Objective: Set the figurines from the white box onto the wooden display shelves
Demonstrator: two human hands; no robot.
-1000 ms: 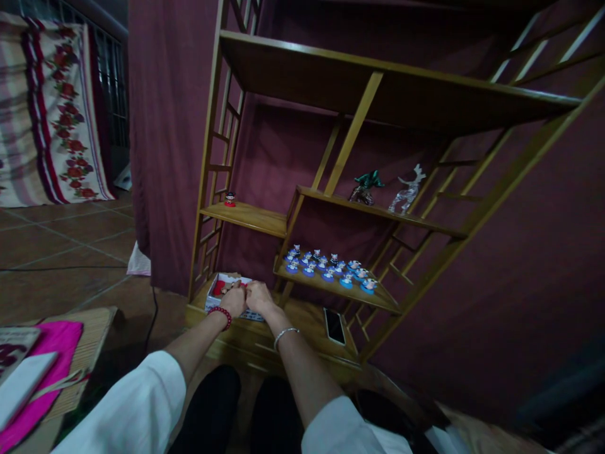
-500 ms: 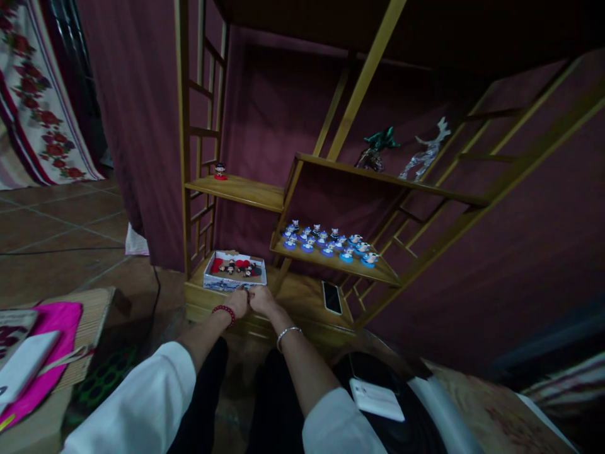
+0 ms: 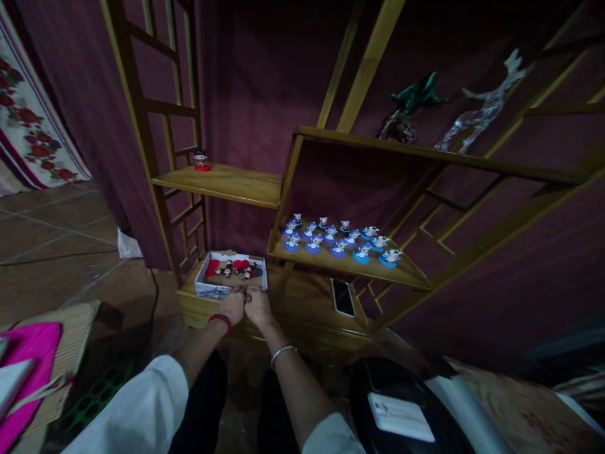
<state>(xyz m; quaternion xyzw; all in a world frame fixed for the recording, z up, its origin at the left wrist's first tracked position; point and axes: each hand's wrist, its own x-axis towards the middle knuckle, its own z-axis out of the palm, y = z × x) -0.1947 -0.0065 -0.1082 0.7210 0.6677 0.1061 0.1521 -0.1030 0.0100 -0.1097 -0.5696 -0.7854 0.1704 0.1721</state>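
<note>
My left hand, with a red bead bracelet at the wrist, meets my right hand in front of the shelf unit. Both have their fingers closed and pressed together at the tips. Whatever small thing they may hold is hidden by the fingers. Just behind them an open-topped cardboard box rests on the bottom shelf. Inside lie several small dark-haired figurines and red pieces. A similar figurine on a red base stands on the upper left shelf.
Several blue and white figurines stand on the middle shelf. A phone lies below them. A green ornament and a clear deer figure top the right shelf. At lower right, a white object rests on a black seat.
The view has moved closer to the shelf and tilted, so the shelves look larger. My hands remain together by the box's front edge, with fingers still closed.
</note>
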